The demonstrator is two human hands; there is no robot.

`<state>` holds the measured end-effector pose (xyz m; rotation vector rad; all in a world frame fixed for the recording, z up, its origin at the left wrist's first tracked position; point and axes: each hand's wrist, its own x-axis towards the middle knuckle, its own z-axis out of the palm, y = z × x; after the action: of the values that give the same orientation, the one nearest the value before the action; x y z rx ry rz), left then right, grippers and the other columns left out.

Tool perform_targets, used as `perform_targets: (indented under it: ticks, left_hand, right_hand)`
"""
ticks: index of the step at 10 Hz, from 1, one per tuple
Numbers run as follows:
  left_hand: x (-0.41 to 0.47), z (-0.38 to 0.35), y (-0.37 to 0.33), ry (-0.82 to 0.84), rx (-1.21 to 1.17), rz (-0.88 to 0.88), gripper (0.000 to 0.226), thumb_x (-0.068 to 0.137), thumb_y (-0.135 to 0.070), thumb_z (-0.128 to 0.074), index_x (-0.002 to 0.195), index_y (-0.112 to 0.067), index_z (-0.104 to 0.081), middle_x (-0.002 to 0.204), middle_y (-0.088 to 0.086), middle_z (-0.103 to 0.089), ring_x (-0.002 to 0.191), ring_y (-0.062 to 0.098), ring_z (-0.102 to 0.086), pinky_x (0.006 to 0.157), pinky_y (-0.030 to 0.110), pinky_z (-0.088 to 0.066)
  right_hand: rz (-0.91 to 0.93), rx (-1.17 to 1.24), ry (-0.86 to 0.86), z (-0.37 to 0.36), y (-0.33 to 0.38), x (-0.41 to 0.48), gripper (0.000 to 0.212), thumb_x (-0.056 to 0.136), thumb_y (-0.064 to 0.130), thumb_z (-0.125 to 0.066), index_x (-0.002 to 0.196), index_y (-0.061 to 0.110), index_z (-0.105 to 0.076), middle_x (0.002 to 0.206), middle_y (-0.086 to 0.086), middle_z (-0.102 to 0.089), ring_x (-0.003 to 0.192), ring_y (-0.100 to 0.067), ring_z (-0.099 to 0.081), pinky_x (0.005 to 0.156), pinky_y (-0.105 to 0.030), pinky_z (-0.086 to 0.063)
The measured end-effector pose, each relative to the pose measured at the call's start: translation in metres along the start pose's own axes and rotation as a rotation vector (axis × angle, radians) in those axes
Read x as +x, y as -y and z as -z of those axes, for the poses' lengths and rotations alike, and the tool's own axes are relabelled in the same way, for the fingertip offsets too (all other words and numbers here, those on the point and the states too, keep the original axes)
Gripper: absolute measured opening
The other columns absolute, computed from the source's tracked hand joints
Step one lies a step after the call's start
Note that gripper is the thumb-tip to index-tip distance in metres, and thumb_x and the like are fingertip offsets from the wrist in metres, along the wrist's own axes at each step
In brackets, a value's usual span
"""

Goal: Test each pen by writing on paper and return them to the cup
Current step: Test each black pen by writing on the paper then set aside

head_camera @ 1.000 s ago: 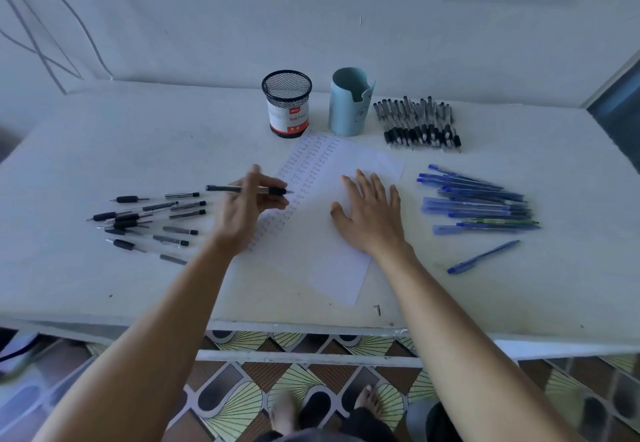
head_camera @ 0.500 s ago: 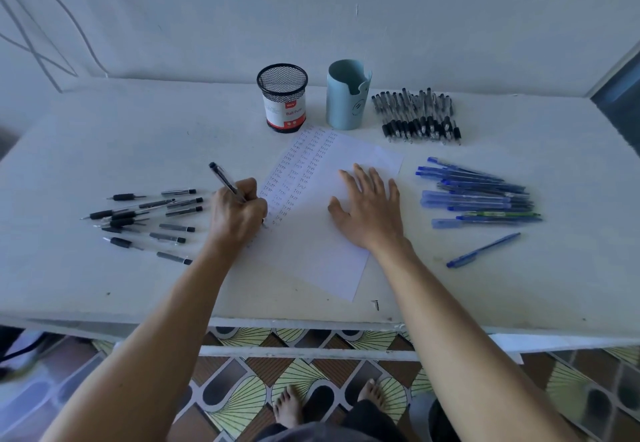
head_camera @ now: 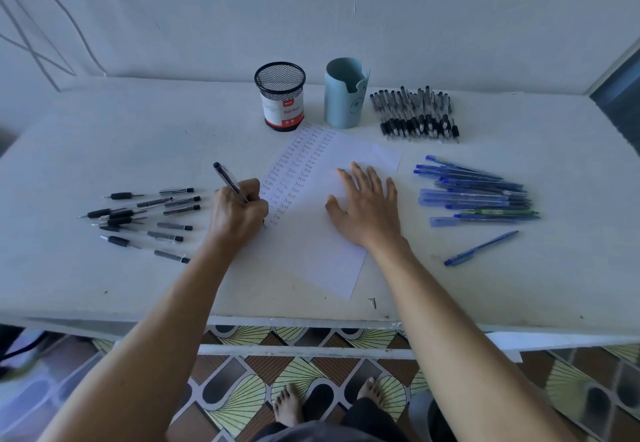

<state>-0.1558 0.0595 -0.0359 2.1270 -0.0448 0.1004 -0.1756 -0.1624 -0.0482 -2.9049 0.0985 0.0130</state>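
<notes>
- On paper's (head_camera: 311,254) left edge, head cam: gripping black pen (head_camera: 227,180) w/ left hand (head_camera: 239,211), tip near foot of "test" column; prob. mid-test.
- Pinning sheet mid-page w/ right hand (head_camera: 367,207), flat, fingers spread, holding nothing.
- Next, likely: lift pen, carry to mesh cup (head_camera: 280,95) just past sheet's far end, drop in.

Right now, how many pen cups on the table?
2. The black mesh cup stands just beyond the paper; the light blue cup stands right of it, apart. No others visible.
</notes>
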Motion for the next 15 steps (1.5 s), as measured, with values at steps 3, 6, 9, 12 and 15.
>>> perform_targets:
  ticks: [3,6,9,12,15]
  left_hand:
    - [0.001,-0.002,0.0,0.008,0.017,-0.057,0.019,0.053,-0.008,-0.045,0.062,-0.01,-0.028,0.054,-0.003,-0.022,0.056,0.014,-0.019,0.047,0.03,-0.013]
    - [0.003,-0.002,0.003,0.04,0.031,-0.05,0.018,0.052,-0.01,-0.047,0.055,-0.016,-0.03,0.051,-0.008,-0.022,0.056,0.016,-0.022,0.052,0.029,-0.015]
    - [0.002,-0.003,0.002,0.068,-0.011,-0.059,0.02,0.053,-0.011,-0.048,0.051,-0.02,-0.03,0.051,-0.008,-0.021,0.056,0.018,-0.022,0.054,0.031,-0.018]
    - [0.006,0.001,-0.003,-0.017,-0.291,0.039,0.016,0.097,-0.013,-0.055,0.087,-0.024,-0.05,0.056,0.009,-0.038,0.048,0.02,-0.037,0.045,0.025,-0.031]
    - [0.007,-0.004,-0.006,0.025,-0.187,0.015,0.029,0.102,-0.043,-0.052,0.111,-0.02,-0.068,0.042,0.0,-0.05,0.031,0.012,-0.039,0.041,0.021,-0.031]
  right_hand:
    - [0.003,0.004,-0.01,0.001,0.0,-0.001,0.062,0.1,0.05,-0.033,0.156,0.027,-0.023,0.167,0.0,-0.012,0.154,-0.024,-0.005,0.12,-0.052,-0.001]
    - [-0.002,0.006,0.002,0.001,0.0,-0.001,0.062,0.1,0.05,-0.032,0.156,0.028,-0.021,0.167,0.001,-0.01,0.154,-0.022,-0.003,0.121,-0.051,0.001]
    - [-0.003,0.022,0.009,0.002,0.0,0.0,0.062,0.1,0.051,-0.033,0.156,0.029,-0.021,0.167,0.002,-0.009,0.154,-0.021,-0.002,0.121,-0.05,0.001]
    - [0.003,0.348,-0.023,0.012,-0.007,0.001,0.066,0.088,0.042,-0.045,0.149,0.018,-0.041,0.161,-0.006,-0.029,0.151,-0.025,-0.019,0.123,-0.04,-0.01]
    - [-0.002,0.151,-0.051,0.015,-0.039,-0.007,0.058,0.096,0.034,-0.052,0.147,0.01,-0.04,0.16,-0.011,-0.03,0.15,-0.028,-0.019,0.122,-0.044,-0.013]
